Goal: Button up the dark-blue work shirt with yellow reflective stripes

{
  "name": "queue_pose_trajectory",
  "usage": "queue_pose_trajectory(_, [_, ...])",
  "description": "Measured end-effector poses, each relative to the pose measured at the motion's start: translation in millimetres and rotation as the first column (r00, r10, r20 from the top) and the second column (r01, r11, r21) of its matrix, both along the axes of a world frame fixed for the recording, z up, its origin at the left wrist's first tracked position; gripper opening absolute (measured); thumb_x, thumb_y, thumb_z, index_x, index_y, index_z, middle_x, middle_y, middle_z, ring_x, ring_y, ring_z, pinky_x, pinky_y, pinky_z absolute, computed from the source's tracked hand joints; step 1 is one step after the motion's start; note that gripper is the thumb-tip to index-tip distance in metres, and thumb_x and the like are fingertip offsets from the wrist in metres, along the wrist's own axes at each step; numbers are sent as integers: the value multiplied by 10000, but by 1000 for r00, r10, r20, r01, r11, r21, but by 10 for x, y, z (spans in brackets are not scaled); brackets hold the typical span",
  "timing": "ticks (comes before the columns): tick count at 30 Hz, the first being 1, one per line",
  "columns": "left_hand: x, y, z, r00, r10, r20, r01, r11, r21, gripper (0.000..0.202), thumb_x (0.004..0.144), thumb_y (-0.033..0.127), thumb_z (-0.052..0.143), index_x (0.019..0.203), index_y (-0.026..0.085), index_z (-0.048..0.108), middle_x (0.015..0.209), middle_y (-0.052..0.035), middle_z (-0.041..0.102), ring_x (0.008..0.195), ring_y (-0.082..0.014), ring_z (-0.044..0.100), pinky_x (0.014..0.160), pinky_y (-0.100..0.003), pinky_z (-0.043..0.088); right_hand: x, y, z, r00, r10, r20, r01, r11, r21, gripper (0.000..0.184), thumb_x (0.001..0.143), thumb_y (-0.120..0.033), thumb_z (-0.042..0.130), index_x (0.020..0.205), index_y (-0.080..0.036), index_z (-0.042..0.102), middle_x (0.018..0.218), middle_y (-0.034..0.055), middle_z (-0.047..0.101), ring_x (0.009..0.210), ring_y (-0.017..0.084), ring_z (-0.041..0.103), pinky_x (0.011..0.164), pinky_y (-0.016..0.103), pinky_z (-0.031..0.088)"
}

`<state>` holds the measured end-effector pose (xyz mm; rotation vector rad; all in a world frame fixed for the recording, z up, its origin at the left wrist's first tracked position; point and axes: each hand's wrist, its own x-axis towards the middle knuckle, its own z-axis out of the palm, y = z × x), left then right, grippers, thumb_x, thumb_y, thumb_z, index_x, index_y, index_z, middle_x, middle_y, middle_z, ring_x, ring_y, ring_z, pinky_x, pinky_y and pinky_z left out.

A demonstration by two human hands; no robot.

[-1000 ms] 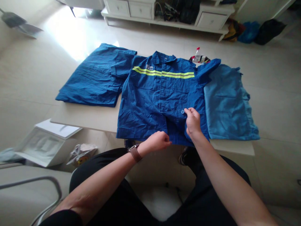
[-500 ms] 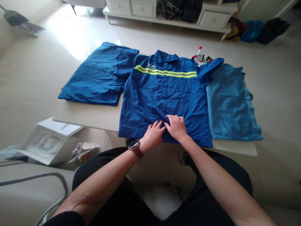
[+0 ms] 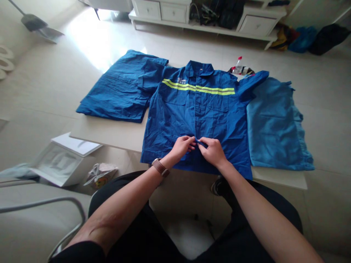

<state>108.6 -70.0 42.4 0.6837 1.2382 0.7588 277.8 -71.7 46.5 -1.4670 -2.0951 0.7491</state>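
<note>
A dark blue short-sleeved work shirt [image 3: 175,120] with a yellow-and-grey reflective stripe across its chest lies front up, collar away from me. At the lower part of its front placket, my left hand [image 3: 184,147] pinches the fabric edge between thumb and fingers. Right beside it, my right hand [image 3: 214,150] grips the same placket, lifting a small fold of cloth. The two hands' fingertips nearly meet. Whether a button sits between them is hidden. On my left wrist is a watch with a brown strap [image 3: 160,167].
The shirt rests on a low pale table [image 3: 109,137]. Folded dark blue clothing [image 3: 117,89] lies left, lighter blue clothing [image 3: 276,124] right. Behind stands a bottle with a red cap [image 3: 239,65]. A white open box [image 3: 64,160] and a plastic bag [image 3: 100,175] are on the floor at left.
Both hands have gone from lying on the shirt with fingers spread to pinching its placket, which is now slightly raised. The whole view has shifted slightly.
</note>
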Motion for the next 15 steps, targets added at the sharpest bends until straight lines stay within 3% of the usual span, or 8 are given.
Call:
queue_pose_trajectory(3, [19, -19, 51, 998, 38, 43, -37, 999, -18, 172, 963, 240, 628, 864, 101, 654, 843, -57, 690, 635, -75, 614, 612, -199, 443, -7, -19, 21, 998, 56, 30, -56, 998, 4, 127, 863, -208, 557, 785, -214, 657, 824, 55, 738, 762, 223, 673, 736, 322, 425])
queue_pose_trajectory(6, [31, -29, 66, 993, 82, 80, -76, 995, -71, 113, 944, 147, 607, 858, 102, 664, 798, -37, 671, 630, -75, 621, 614, -197, 449, -14, -28, 35, 998, 70, -2, -70, 997, 19, 87, 838, -185, 560, 824, -207, 643, 856, 56, 712, 800, 217, 651, 760, 318, 438])
queue_pose_trajectory(9, [40, -35, 57, 986, 113, 123, -99, 989, -111, 80, 925, 108, 619, 873, 97, 678, 791, -33, 668, 625, -66, 611, 622, -192, 446, -10, -37, 29, 997, 81, -14, -81, 997, 9, 360, 798, -142, 553, 1129, -192, 686, 969, 64, 686, 865, 217, 636, 807, 315, 472])
queue_pose_trajectory(11, [48, -45, 51, 985, 110, 135, -96, 990, -107, 57, 912, 94, 638, 886, 86, 688, 802, -36, 674, 618, -57, 599, 622, -188, 441, -4, -45, 8, 994, 109, 14, -108, 994, -31, 581, 785, -110, 530, 1350, -198, 635, 1081, 79, 674, 925, 223, 637, 851, 320, 495])
queue_pose_trajectory(15, [61, -64, 60, 988, 102, 118, -90, 991, -103, 69, 899, 73, 622, 902, 83, 691, 793, -39, 673, 616, -66, 603, 617, -194, 448, -1, -58, -44, 986, 166, 10, -165, 983, -82, 660, 781, -52, 454, 1403, -176, 635, 1225, 112, 664, 1104, 246, 638, 1001, 349, 501])
